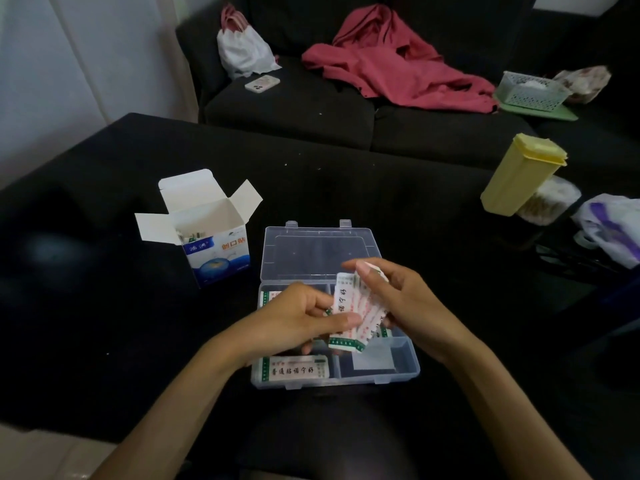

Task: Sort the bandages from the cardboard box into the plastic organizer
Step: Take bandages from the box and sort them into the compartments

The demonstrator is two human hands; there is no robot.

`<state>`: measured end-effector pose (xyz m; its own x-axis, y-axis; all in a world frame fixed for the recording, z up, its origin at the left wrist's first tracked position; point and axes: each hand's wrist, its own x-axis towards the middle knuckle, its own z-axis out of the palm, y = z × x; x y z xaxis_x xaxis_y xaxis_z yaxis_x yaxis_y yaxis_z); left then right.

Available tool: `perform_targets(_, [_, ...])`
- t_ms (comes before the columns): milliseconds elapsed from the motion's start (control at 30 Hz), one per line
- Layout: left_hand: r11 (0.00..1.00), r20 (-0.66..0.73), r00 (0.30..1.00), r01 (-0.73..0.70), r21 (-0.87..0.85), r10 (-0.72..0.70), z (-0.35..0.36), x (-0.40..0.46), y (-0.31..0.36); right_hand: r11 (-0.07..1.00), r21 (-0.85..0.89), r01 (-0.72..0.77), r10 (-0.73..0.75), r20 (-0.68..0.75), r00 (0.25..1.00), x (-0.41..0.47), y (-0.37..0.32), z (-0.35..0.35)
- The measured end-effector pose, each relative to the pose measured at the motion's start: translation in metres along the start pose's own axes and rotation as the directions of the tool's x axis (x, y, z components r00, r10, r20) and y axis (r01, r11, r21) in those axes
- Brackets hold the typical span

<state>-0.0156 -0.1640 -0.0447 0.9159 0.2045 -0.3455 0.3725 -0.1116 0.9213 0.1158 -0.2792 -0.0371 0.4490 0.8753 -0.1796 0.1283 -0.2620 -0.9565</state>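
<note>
Your left hand (299,315) and right hand (391,299) both pinch a fan of bandages (353,317) just above the clear plastic organizer (398,372). The open cardboard box (216,244) stands to its left on the black surface (104,306). A yellow tub (521,174) and plastic bag (613,226) sit far right, well apart from your hands.

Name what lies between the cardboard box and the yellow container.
In the head view: the open lid of the plastic organizer, then bare black table.
</note>
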Motion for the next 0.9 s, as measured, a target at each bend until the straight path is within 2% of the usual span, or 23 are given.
perform_targets(133, [0.996,-0.066,0.998,-0.017,0.086,0.022,0.000,0.005,-0.001,0.998,-0.054,0.039,-0.040,-0.025,0.999,0.001,0.001,0.006])
perform_targets(233, [0.996,-0.125,0.990,-0.052,0.073,0.061,-0.002,0.008,-0.003,0.996,-0.054,-0.074,0.076,0.034,0.997,0.001,0.006,0.000])
perform_targets(367, [0.999,-0.207,0.978,-0.026,0.027,0.031,-0.007,0.010,-0.001,0.976,0.146,-0.161,0.149,0.094,0.984,0.000,0.007,-0.019])
perform_targets(467, [0.999,-0.264,0.964,-0.001,-0.041,-0.010,-0.011,0.010,0.000,0.988,0.116,-0.105,0.113,-0.059,0.992,-0.001,0.002,-0.036])
perform_targets(533, [0.999,-0.243,0.969,0.037,-0.020,-0.041,-0.013,0.008,0.000,0.958,0.288,-0.008,0.056,-0.157,0.986,0.000,-0.001,-0.046])
perform_targets(600, [0.998,-0.156,0.986,0.064,0.024,-0.060,-0.010,0.005,0.000,0.923,0.382,0.052,0.013,-0.164,0.986,0.000,-0.005,-0.044])
perform_targets(667, [0.996,-0.064,0.996,0.071,0.048,-0.068,-0.006,0.004,0.002,0.980,0.190,0.061,-0.037,-0.129,0.991,0.002,-0.005,-0.031])
perform_targets(733, [0.994,-0.018,0.997,0.075,0.077,-0.073,-0.004,0.004,0.004,0.994,-0.016,0.110,-0.111,-0.133,0.985,0.002,-0.003,-0.018])
perform_targets(900, [0.997,0.005,0.999,0.049,0.052,-0.050,-0.008,0.003,0.003,0.956,-0.136,0.261,-0.286,-0.226,0.931,-0.002,0.003,-0.010])
